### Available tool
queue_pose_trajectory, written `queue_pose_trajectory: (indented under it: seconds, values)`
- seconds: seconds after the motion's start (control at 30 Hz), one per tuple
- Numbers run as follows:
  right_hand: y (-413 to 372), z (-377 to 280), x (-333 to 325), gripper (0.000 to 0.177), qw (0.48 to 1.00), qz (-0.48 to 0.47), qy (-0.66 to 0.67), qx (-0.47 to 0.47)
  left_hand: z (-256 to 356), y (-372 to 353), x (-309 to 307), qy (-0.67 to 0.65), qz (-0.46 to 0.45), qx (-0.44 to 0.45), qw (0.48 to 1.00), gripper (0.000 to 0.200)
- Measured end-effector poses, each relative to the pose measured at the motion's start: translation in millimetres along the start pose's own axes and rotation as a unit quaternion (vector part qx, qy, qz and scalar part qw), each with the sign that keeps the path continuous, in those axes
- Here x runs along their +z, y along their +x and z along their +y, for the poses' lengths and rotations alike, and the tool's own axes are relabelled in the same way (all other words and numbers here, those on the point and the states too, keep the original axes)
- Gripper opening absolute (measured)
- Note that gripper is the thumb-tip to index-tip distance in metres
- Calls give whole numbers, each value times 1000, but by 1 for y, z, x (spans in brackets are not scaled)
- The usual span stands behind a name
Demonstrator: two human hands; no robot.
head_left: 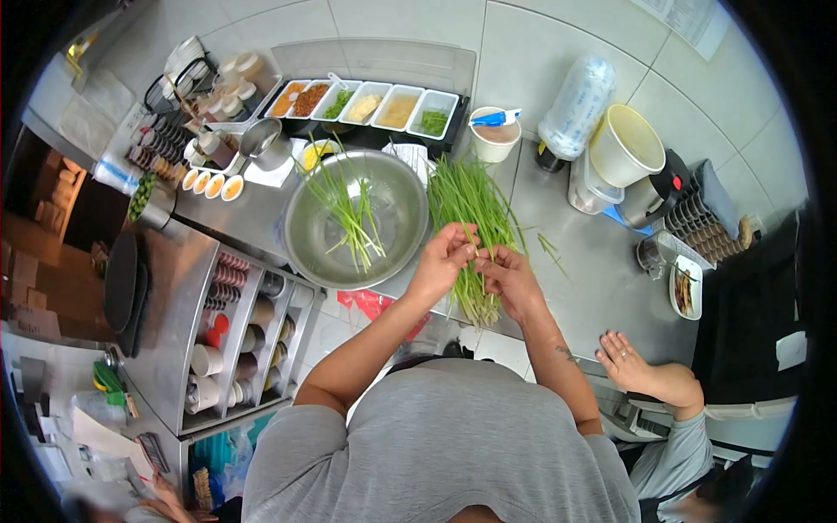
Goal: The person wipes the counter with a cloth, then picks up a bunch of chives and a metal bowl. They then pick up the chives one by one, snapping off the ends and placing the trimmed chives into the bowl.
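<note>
A large pile of long, thin chives (475, 205) lies on the steel counter, pale root ends toward my body. Over that pile my left hand (445, 261) is closed in a pinch, its fingertips on a thin green chive stalk. Close beside it, almost touching, my right hand (510, 281) pinches the same stalk or one next to it. To the left stands a wide steel bowl (301, 248) with a smaller bunch of chives (353, 218) lying loosely inside, some tips over the rim. A few loose stalks (551, 248) lie right of the pile.
Behind the bowl is a black rack of white containers (395, 109) with chopped ingredients. A white tub (494, 139) with a blue-handled tool stands behind the pile. At right, another person's hand (621, 359) is near the counter edge; a small dish (686, 288) sits beyond it.
</note>
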State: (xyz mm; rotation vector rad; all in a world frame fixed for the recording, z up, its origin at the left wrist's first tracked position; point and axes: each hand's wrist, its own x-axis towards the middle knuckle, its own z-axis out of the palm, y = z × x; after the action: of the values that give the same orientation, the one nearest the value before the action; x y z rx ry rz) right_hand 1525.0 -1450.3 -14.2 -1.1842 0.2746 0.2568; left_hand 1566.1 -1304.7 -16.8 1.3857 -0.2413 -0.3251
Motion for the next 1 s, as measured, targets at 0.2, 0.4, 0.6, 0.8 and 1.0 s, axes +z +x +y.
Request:
queue_pose_trajectory:
  seconds: [0.2,0.4,0.6,0.8,1.0]
  values:
    - [-2,0,1,8,1000,-10,-8,1,-12,0,-8,34,14,-23,999,4]
    - [-3,2,1,9,997,5,-71,-11,-26,-3,-3,118,65,15,991,11]
    - [-19,-3,-8,9,996,27,-82,-10,-5,9,-6,127,102,-69,984,20]
    - [-28,-4,-13,8,992,47,-111,-45,-9,6,6,26,16,-41,999,22]
    - [-37,0,-18,9,985,39,-157,-61,5,24,-11,-62,86,-5,994,16]
